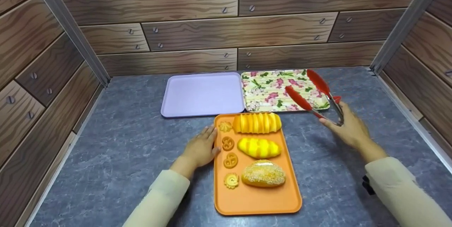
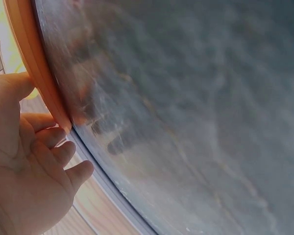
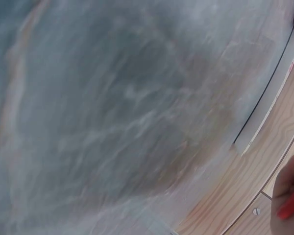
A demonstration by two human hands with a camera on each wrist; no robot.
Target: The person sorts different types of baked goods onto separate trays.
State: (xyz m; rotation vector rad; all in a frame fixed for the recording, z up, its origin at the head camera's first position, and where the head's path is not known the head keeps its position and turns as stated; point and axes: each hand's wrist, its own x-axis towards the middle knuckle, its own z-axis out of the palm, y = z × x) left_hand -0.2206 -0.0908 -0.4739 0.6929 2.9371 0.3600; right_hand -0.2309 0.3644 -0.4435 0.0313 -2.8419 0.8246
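Note:
My left hand [image 1: 199, 149] touches the left rim of an orange tray [image 1: 257, 200], its fingers loosely extended in the left wrist view. Red-tipped tongs [image 1: 298, 98] are in my right hand [image 1: 351, 130]; their arms are spread, with nothing between the tips, over the floral tray [image 1: 263, 94]. On the orange tray lie a ridged loaf [image 1: 257, 123], a yellow striped roll [image 1: 259, 148] and a crumb-topped bun [image 1: 263, 174]. Along its left side sit a shell-shaped cookie [image 1: 225, 126], two pretzels [image 1: 227, 143] and a round scalloped cookie [image 1: 231, 181].
A bare lilac tray [image 1: 204, 94] lies left of the floral one, edges meeting, both just behind the orange tray. Wood-patterned panels [image 1: 190, 1] enclose the grey table [image 1: 123, 124] at the back and sides.

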